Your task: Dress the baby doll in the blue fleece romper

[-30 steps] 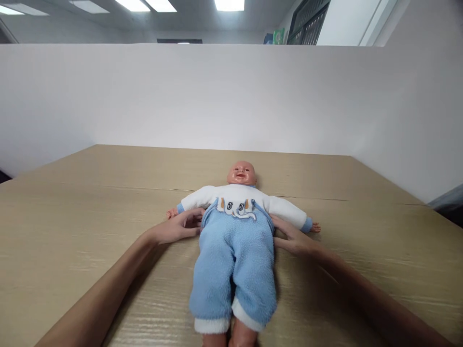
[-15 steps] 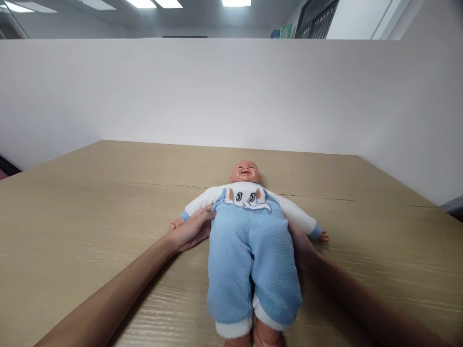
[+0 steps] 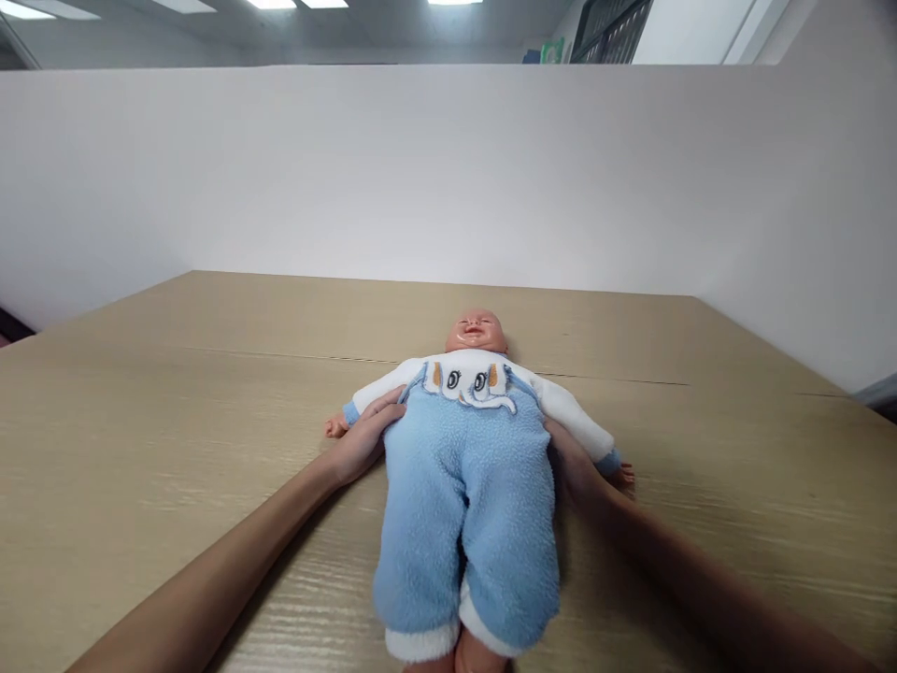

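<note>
Our left hand (image 3: 361,441) fingers clasp the doll (image 3: 466,486), the right hand (image 3: 576,467) grip we cannot tell, so we should support both flanks evenly.

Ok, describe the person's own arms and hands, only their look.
The left forearm and the right forearm are bare to the picture's lower edge: no sleeves, gloves, watch or bracelet show. The left hand has no ring on the fingers in view. The right hand is partly hidden behind the baby doll, so rings there cannot be judged.
</note>
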`<state>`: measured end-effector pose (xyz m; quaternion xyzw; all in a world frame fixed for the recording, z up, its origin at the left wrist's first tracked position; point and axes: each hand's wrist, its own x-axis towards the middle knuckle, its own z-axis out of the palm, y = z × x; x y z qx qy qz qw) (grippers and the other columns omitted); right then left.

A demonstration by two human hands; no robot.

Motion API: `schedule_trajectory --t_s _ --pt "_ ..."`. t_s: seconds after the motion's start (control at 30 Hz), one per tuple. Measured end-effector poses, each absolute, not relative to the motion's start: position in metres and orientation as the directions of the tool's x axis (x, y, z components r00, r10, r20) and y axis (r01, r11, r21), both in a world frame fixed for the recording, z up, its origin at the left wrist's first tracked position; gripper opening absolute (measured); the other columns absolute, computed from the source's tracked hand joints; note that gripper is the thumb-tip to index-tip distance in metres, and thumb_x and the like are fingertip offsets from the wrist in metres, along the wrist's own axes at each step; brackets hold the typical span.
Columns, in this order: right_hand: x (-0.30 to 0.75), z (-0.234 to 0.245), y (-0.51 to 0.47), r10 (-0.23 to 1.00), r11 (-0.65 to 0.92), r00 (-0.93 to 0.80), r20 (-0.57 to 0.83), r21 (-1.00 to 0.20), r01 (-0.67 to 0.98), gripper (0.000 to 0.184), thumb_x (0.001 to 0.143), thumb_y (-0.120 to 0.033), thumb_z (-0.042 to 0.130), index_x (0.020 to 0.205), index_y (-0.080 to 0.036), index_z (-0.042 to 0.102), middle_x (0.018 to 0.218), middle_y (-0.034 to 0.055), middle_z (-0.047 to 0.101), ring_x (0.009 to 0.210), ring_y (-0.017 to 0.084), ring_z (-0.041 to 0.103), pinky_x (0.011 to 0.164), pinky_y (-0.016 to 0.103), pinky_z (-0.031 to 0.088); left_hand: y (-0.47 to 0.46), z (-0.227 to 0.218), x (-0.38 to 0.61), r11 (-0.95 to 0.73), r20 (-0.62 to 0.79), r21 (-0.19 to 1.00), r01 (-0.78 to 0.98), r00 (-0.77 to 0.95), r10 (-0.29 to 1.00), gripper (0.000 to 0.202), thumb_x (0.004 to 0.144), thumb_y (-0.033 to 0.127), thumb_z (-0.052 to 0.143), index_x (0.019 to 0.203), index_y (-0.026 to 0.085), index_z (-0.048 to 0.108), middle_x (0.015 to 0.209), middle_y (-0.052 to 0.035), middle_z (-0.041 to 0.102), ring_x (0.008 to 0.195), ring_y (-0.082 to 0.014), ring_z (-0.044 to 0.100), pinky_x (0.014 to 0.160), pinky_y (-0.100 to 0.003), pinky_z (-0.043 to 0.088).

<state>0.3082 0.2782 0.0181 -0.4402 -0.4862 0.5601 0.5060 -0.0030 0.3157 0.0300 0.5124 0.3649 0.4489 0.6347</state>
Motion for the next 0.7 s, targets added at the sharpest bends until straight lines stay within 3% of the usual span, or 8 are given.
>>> schedule_trajectory --t_s 0.1,0.2,0.3,0.5,0.6,0.7 --pt "0.315 0.018 0.279 0.989 0.052 -0.128 0.072 -0.987 -0.151 0.03 0.091 -0.049 0.064 0.109 -0.029 0.077 0.113 0.0033 0.081 0.123 0.034 0.066 0.113 0.045 0.051 0.32 0.031 -0.01 0.016 0.038 0.987 -0.162 0.327 0.944 0.016 0.088 0.035 0.067 0.095 0.02 0.065 0.091 -0.0025 0.064 0.088 -0.0231 0.055 0.084 -0.035 0.044" --pt "0.321 0.025 0.276 0.986 0.111 -0.117 0.121 -0.99 -0.087 0.017 0.09 -0.04 0.062 0.099 -0.029 0.071 0.092 0.0008 0.071 0.096 0.029 0.063 0.092 0.04 0.052 0.321 0.033 -0.015 -0.059 0.095 0.991 -0.117 0.333 0.938 0.02 0.092 0.04 0.063 0.088 0.021 0.059 0.085 -0.0012 0.055 0.082 -0.0212 0.048 0.076 -0.033 0.039" --pt "0.322 0.034 0.275 0.985 0.147 -0.083 0.151 -0.988 -0.049 0.012 0.089 -0.04 0.065 0.089 -0.028 0.063 0.081 -0.0013 0.055 0.079 0.023 0.049 0.075 0.034 0.043 0.319 0.036 -0.014 -0.148 0.154 0.988 -0.042 0.326 0.933 0.026 0.098 0.045 0.064 0.094 0.02 0.061 0.09 -0.0013 0.053 0.086 -0.0208 0.047 0.078 -0.032 0.038" --pt "0.312 0.04 0.293 0.992 0.112 -0.054 0.117 -0.99 -0.09 0.018 0.092 -0.047 0.058 0.091 -0.029 0.058 0.087 -0.0007 0.058 0.084 0.024 0.054 0.083 0.037 0.049 0.319 0.042 0.002 -0.232 0.227 0.973 -0.006 0.234 0.945 0.029 0.106 0.051 0.062 0.105 0.022 0.06 0.095 0.0013 0.052 0.088 -0.0186 0.046 0.084 -0.029 0.039" --pt "0.322 0.037 0.299 0.993 0.086 -0.078 0.084 -0.996 0.015 0.028 0.09 -0.054 0.068 0.084 -0.028 0.061 0.082 -0.001 0.059 0.083 0.025 0.055 0.083 0.038 0.049 0.321 0.041 0.001 -0.194 0.167 0.977 0.09 0.246 0.955 0.035 0.107 0.058 0.058 0.109 0.023 0.058 0.096 0.0016 0.054 0.088 -0.0191 0.047 0.084 -0.03 0.039" --pt "0.338 0.033 0.295 0.984 0.147 -0.133 0.119 -0.962 0.229 0.031 0.094 -0.055 0.072 0.086 -0.026 0.067 0.084 -0.0006 0.063 0.085 0.025 0.056 0.086 0.038 0.048 0.32 0.039 -0.006 -0.236 0.143 0.935 0.265 0.329 0.933 0.037 0.109 0.059 0.053 0.104 0.023 0.058 0.095 0.0012 0.054 0.089 -0.0201 0.047 0.085 -0.032 0.039"
